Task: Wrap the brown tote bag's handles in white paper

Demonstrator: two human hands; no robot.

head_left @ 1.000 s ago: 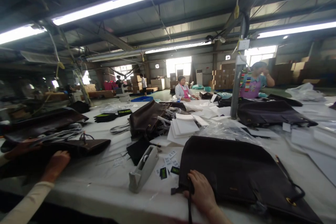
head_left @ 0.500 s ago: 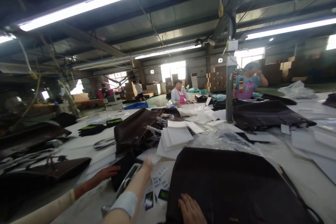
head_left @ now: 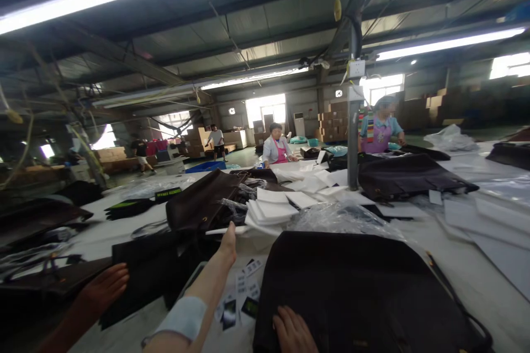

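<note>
My left hand [head_left: 229, 241] reaches forward past the bag's left side, with a pale cuff on the forearm. Its fingers close on the edge of a white foam sheet [head_left: 215, 231] near a stack of similar sheets. Fingertips are partly hidden behind the hand. A large black bag [head_left: 351, 281] lies in front of me on the table. On its lower left part my right hand [head_left: 293, 331] rests flat, fingers extended. Printed labels and small cards [head_left: 244, 298] lie between my left forearm and the bag.
At the left, another person's hand [head_left: 105, 287] is by a flat black piece [head_left: 143, 270]. A brown bag [head_left: 202, 198], a foam stack [head_left: 271, 204] and clear plastic [head_left: 348, 218] lie ahead. A metal post [head_left: 353, 138] rises from the table. Two people in pink aprons work beyond.
My left hand has a white sheet edge at its fingers, which did not show before. The neighbour's hand moved left, and the black piece there is spread out. My right hand stays on the bag.
</note>
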